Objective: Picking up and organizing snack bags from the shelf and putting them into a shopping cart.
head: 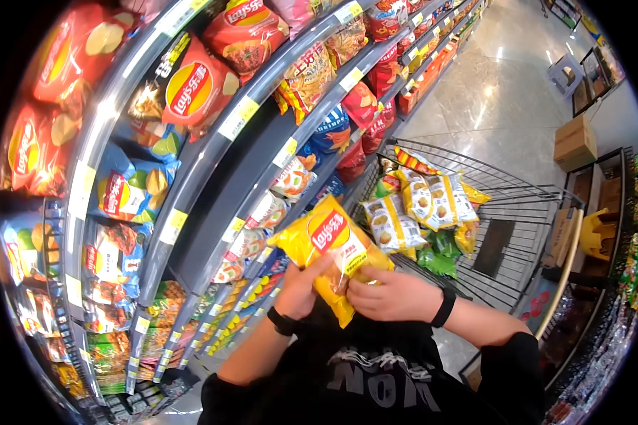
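Observation:
A yellow bag of Lay's potato chips (332, 234) is held in front of my chest, its printed front facing up. My left hand (299, 287) grips its lower left edge, thumb on the front. On the lower right side, my right hand (383, 292) holds the bag with curled fingers. Just beyond lies the wire shopping cart (515, 207), with white-and-yellow snack bags (438, 199), green packets (438, 255) and a few other packets piled at its near left part.
Shelves (212, 159) of snack bags rise along my left, with red Lay's bags (199, 87) and blue Lay's bags (133, 186). A tiled aisle floor (473, 101) stretches ahead. To the right are a cardboard box (574, 142) and a yellow plastic item (598, 234) on a display.

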A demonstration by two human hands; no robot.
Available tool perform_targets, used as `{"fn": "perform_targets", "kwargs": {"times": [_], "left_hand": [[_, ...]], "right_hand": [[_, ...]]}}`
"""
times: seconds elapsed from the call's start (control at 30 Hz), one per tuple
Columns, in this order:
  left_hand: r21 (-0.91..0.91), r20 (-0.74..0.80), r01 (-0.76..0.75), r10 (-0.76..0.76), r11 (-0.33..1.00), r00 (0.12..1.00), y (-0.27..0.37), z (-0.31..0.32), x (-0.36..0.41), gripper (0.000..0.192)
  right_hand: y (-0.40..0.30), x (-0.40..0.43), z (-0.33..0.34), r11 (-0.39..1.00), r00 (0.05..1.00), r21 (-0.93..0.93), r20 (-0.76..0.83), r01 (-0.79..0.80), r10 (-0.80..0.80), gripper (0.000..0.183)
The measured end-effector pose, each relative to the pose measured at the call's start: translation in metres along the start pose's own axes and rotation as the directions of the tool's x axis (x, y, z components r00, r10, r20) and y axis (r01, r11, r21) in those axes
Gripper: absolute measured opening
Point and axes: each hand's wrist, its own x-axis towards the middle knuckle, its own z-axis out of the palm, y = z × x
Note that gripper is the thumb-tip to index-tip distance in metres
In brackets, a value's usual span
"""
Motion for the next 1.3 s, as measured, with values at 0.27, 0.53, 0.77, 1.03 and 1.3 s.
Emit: {"fn": "perform_targets", "kwargs": {"times": [0.27, 0.53, 0.77, 1.03, 1.3], "left_hand": [[0.002, -0.231, -0.175, 0.170, 0.985, 0.958, 0.038, -0.045, 0.054, 0.049], [0.212, -0.136, -0.315, 0.347, 0.925, 0.928, 0.109, -0.079, 0.149, 0.045], [0.169, -0.019, -0.275, 0.282, 0.946, 0.959, 0.151, -0.094, 0.197, 0.044], [0.301, 0.129, -0.521, 0.507, 0.799, 0.852, 0.235, -0.145, 0.257, 0.043], [0.392, 0.167, -0.636, 0.628, 0.665, 0.760, 0.260, -0.161, 0.313, 0.052]], "right_hand": [[0.009, 0.004, 0.069, 0.884, 0.902, 0.272, -0.103, -0.380, 0.419, 0.026], [0.003, 0.010, 0.145, 0.610, 0.718, 0.547, -0.025, -0.573, 0.696, 0.036], [-0.006, 0.016, 0.193, 0.475, 0.625, 0.598, 0.055, -0.645, 0.779, 0.041], [-0.012, 0.022, 0.238, 0.367, 0.567, 0.613, 0.163, -0.700, 0.808, 0.043], [-0.017, 0.031, 0.259, 0.328, 0.568, 0.618, 0.240, -0.715, 0.787, 0.045]]}}
